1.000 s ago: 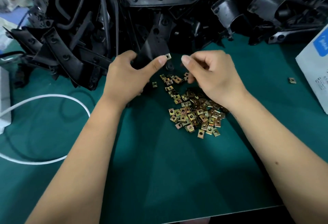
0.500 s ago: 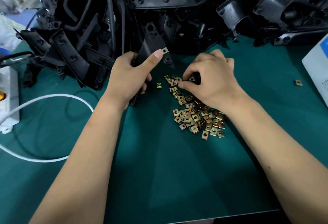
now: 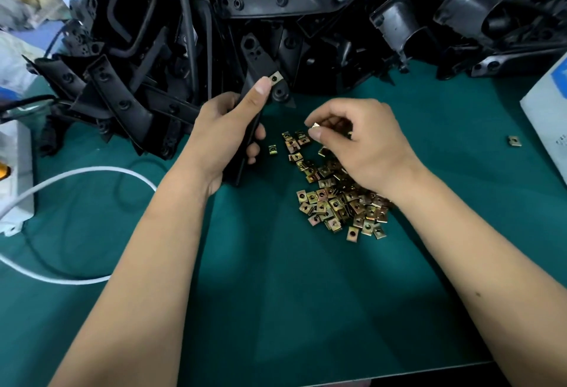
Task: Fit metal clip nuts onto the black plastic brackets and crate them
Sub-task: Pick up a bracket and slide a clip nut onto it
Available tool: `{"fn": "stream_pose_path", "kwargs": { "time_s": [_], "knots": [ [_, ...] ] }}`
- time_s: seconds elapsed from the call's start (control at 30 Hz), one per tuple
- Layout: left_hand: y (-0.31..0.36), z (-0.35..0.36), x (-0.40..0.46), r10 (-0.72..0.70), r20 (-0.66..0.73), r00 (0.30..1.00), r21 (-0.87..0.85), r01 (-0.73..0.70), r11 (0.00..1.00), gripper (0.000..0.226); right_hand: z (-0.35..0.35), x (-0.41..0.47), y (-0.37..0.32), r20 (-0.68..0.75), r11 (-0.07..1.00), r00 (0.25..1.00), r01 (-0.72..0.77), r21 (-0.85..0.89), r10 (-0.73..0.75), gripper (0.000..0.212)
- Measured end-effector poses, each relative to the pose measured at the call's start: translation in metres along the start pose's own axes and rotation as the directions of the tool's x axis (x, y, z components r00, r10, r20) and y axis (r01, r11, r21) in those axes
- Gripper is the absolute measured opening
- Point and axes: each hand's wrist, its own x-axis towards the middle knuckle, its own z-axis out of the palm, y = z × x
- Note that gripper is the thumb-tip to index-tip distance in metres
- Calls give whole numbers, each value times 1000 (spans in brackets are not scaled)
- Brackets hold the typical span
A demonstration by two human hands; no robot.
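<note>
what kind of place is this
Most likely a small factory assembly bench: a heap of black plastic brackets piled at the back, loose metal clip nuts scattered on a green work mat, and bare hands fitting them one by one.

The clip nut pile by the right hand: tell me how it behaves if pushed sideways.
The clip nut pile would likely scatter rather than move as one, since the pieces lie loose and overlapping. Being flat and squarish, they should slide on the green mat, not roll. Some may snag together.

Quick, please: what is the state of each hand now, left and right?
Left hand: closed, gripping a black bracket.
Right hand: closed, pinching one clip nut.
</note>
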Motion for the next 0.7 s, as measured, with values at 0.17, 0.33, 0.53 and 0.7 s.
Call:
{"fn": "stream_pose_path", "kwargs": {
  "time_s": [0.17, 0.33, 0.53, 0.7],
  "knots": [
    [1, 0, -1, -21, 61, 998, 6, 21, 1000, 59, 2, -1, -1, -28, 1000, 1000, 13, -12, -14, 22],
    [1, 0, -3, 46, 212, 976, -90, -27, 996, 54, 1, -1, -3, -4, 1000, 1000, 22, 0, -22, 10],
    [-2, 8, -4, 192, 154, 969, 11, -196, 981, 63, 5, 0, 1, -18, 978, 999, -45, 205, 49, 9],
    [-6, 19, -5, 242, 178, 954, 47, -254, 966, 47, 7, 0, 3, -22, 918, 998, -37, 394, 50, 3]
  ]
}}
